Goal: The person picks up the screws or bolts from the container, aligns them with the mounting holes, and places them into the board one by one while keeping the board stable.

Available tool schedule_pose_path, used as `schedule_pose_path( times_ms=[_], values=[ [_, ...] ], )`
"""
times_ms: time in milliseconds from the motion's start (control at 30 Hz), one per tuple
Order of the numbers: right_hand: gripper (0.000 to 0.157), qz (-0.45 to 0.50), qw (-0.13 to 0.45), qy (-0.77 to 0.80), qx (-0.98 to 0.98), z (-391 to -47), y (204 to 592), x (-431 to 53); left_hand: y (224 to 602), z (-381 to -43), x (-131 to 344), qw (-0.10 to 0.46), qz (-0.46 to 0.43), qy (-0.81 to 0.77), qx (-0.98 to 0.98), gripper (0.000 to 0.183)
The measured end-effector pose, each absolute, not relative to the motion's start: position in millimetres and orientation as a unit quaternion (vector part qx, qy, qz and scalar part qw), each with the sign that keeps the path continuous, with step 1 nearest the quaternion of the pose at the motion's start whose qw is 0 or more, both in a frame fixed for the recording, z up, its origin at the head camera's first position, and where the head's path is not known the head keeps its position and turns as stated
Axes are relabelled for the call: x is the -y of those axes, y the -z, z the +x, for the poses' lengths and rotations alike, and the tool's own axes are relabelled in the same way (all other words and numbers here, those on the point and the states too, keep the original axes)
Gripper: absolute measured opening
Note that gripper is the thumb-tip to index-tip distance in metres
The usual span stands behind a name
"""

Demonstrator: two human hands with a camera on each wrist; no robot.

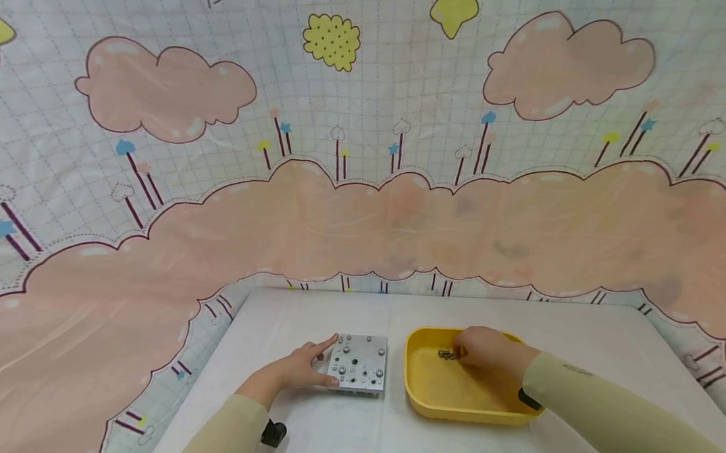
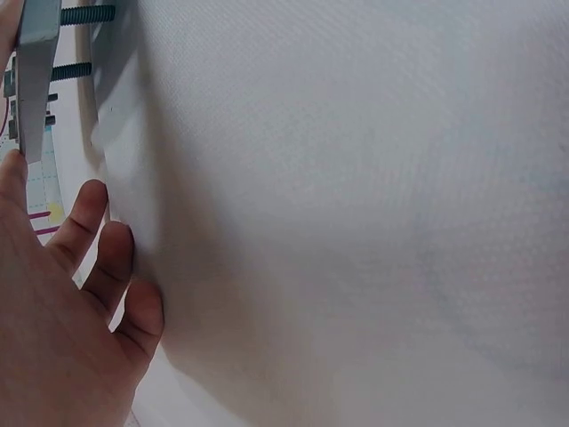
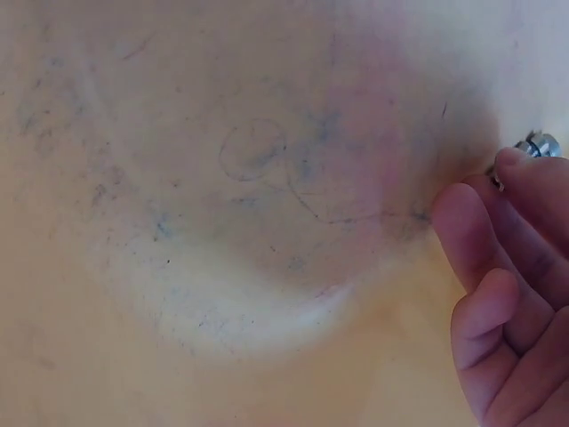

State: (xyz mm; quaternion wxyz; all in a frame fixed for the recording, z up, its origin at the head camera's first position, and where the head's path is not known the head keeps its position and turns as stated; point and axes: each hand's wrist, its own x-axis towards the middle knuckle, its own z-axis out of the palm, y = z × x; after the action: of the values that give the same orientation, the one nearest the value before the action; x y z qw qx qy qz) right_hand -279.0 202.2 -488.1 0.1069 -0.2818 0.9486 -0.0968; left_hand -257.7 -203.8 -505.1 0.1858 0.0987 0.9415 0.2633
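Observation:
A square silver metal plate (image 1: 359, 362) with holes and several bolts lies on the table. My left hand (image 1: 296, 372) rests at its left side, index finger stretched to the far left corner and thumb along the near left edge. In the left wrist view, threaded bolt shanks (image 2: 87, 14) stick out beneath the plate, and the other fingers (image 2: 114, 258) hang loosely bent. Inside the yellow tray (image 1: 456, 415), my right hand (image 1: 482, 346) reaches down to a small group of metal screws (image 1: 446, 354). Its thumb and finger pinch a screw (image 3: 540, 144), partly hidden by the fingertips.
The tray stands to the right of the plate on a white-covered table (image 1: 324, 444). A cloth backdrop (image 1: 375, 226) printed with clouds rises behind and beside the table. A black strap piece (image 1: 273, 433) hangs at the left wrist.

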Motion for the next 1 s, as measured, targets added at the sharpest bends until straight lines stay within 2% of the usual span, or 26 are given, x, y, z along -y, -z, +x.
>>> schedule_pose_path(
  times_ms=[667, 1000],
  values=[
    [0.02, -0.222, 0.157, 0.128, -0.954, -276.1, 486.3, -198.9, 508.3, -259.7, 203.4, 0.187, 0.099, -0.263, -0.941, 0.101],
    [0.01, -0.195, 0.159, 0.219, -0.943, -275.0, 469.4, -193.0, 506.3, -257.2, 202.7, 0.182, 0.099, -0.266, -0.942, 0.1]
  ],
)
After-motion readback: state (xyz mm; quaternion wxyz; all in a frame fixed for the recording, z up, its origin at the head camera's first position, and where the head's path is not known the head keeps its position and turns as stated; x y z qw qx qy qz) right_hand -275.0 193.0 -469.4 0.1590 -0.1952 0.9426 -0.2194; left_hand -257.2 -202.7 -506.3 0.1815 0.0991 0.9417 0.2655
